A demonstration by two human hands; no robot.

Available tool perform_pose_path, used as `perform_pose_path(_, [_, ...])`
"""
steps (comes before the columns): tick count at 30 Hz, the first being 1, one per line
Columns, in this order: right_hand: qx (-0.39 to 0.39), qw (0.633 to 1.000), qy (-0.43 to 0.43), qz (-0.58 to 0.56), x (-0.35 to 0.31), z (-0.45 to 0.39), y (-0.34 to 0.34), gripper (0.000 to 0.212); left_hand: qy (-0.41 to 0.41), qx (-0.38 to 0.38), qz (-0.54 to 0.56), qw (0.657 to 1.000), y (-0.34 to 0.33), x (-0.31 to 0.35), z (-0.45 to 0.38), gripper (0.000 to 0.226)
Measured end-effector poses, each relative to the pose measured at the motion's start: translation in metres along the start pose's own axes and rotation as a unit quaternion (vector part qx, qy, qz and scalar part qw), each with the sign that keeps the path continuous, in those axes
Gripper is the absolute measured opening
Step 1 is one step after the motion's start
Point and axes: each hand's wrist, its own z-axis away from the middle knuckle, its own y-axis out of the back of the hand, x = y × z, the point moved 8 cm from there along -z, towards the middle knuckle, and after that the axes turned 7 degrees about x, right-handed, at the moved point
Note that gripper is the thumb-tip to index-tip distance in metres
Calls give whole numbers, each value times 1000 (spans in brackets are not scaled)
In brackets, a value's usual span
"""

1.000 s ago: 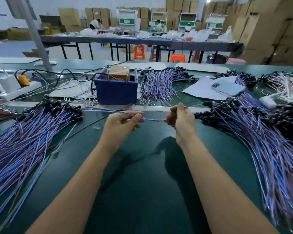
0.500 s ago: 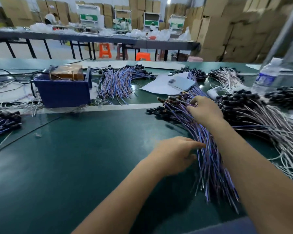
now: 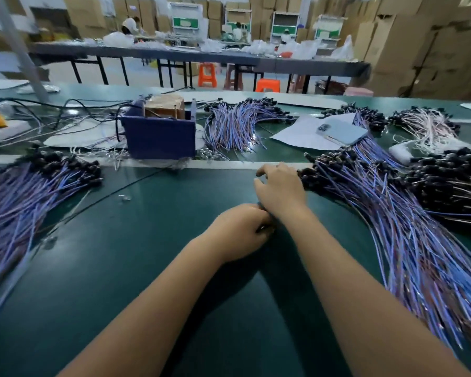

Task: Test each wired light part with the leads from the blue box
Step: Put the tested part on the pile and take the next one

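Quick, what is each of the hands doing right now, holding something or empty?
Left hand: fingers curled on something small and dark; too blurred to name.
Right hand: fingers loosely spread over the green mat, gripping nothing visible.

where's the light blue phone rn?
Head view, far right of the green table: light blue phone lies camera-side up on white paper, behind the right wire pile.
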Motion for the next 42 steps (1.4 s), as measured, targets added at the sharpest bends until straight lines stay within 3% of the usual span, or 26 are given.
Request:
perform_pose_path(7, [-47,982,0,-181,-113,11,-73,24,80,39,-62,994,73,-86,67,13])
perform_pose_path(10, [-53,964,-13,-259,-137,18,-90,18,158,152,-104,970,106,-121,88,14])
perform_pose_path(13, [-68,965,11,-255,-140,25,-105,17,281,265,-155,909,139,-160,106,36])
perform_pose_path(17, [-68,957,17,-283,-131,24,-105,16,422,210,-224,853,153,-199,114,55])
perform_pose_path(20, [-75,955,20,-287,-131,25,-106,16,487,153,-269,817,151,-217,122,46])
perform_pose_path(23, [-78,956,27,-281,-133,26,-105,16,481,180,-267,816,151,-221,123,32])
perform_pose_path(29, [-82,945,5,-316,-131,29,-102,17,427,351,-134,822,164,-210,127,24])
perform_pose_path(33, [-72,903,-56,-421,-123,27,-97,21,345,443,-69,825,170,-183,113,21])
perform_pose_path(37, [-73,864,-80,-492,-120,27,-93,25,275,446,-55,850,160,-155,90,20])
perform_pose_path(42, [-80,847,-83,-520,-121,28,-89,27,269,398,-50,876,138,-144,71,19])
